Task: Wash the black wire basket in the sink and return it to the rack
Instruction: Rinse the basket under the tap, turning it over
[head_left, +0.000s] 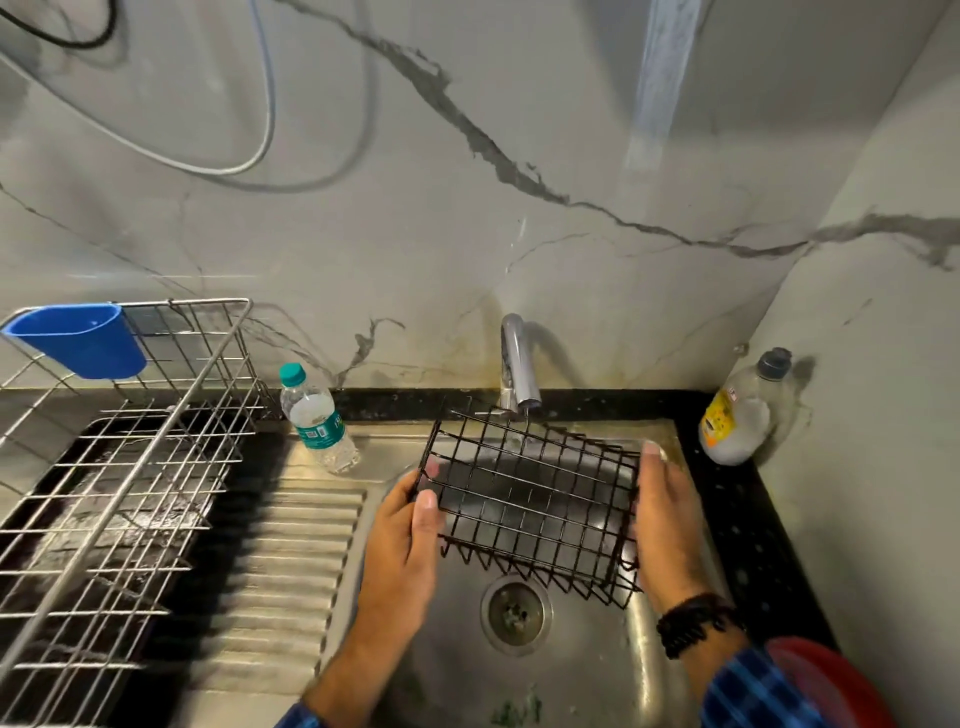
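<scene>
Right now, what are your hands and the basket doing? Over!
Left hand pinches black wire basket by left edge, right hand holds right end. Basket over sink, under tap. Water bottle stands between sink and rack.
</scene>
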